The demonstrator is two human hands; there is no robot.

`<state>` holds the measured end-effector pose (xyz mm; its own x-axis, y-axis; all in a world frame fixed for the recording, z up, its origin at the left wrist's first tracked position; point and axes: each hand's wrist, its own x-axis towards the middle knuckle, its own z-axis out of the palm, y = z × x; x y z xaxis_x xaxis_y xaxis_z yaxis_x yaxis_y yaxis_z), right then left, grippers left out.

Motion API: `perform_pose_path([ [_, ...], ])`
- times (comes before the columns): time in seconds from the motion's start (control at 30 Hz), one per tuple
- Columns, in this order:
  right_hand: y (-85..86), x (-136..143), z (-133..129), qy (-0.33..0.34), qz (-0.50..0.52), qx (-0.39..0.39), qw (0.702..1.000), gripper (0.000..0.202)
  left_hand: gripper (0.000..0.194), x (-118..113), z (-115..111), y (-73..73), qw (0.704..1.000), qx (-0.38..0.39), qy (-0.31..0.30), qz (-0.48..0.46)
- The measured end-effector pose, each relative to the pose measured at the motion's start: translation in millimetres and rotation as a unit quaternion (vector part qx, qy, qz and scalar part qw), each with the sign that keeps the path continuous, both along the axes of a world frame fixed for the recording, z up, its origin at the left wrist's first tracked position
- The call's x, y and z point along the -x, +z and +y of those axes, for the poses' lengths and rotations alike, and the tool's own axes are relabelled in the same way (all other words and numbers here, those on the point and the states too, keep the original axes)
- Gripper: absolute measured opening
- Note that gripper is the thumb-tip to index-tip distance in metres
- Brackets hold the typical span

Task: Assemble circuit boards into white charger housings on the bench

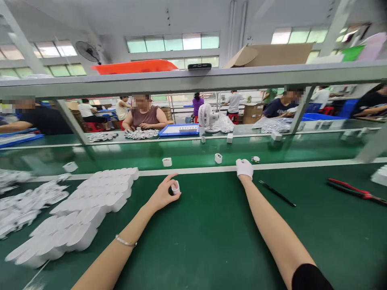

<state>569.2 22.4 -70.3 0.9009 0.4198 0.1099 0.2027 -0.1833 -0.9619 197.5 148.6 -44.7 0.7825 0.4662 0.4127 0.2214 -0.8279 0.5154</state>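
Observation:
My left hand (165, 193), bare, pinches a small white plastic housing (175, 187) between thumb and fingers, just above the green work surface. My right hand (244, 169) wears a white glove and reaches to the pale strip along the conveyor edge. Its fingers look curled, and whatever they hold is hidden. Beside it on the belt lies a small white part (255, 159) with darker bits. A white housing (218, 158) with openings on top stands on the belt left of the glove, and another white housing (167, 162) sits farther left.
Rows of white housings (90, 193) stand at left, beside a pile of white pieces (30, 201). A black pen-like tool (277, 193) and red-and-black-handled pliers (356, 190) lie at right. Across the green conveyor belt (190, 151), co-workers sit near a blue tray (165, 131). A shelf (145, 85) spans overhead.

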Motion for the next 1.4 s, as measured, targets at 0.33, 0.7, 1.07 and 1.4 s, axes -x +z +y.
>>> perform_pose_path([
  [0.33,39.4,-58.4,-28.9,-0.074,-0.129,0.21,0.966,0.039,0.041,-7.4,12.2,-18.9,0.997,0.013,0.072,0.002],
  [0.7,31.5,107.9,-44.0,0.138,-0.194,0.16,0.958,0.008,0.055,-6.5,-4.2,-2.6,0.998,-0.058,-0.003,0.035],
  [1.07,15.8,176.2,-95.9,0.352,-0.235,0.164,0.891,0.061,0.064,-7.9,-40.0,10.3,0.989,-0.127,-0.057,0.047],
  [1.4,19.7,185.8,-86.3,0.275,-0.258,0.108,0.92,0.017,0.05,-13.8,-64.0,9.9,0.988,-0.066,-0.122,0.073],
])
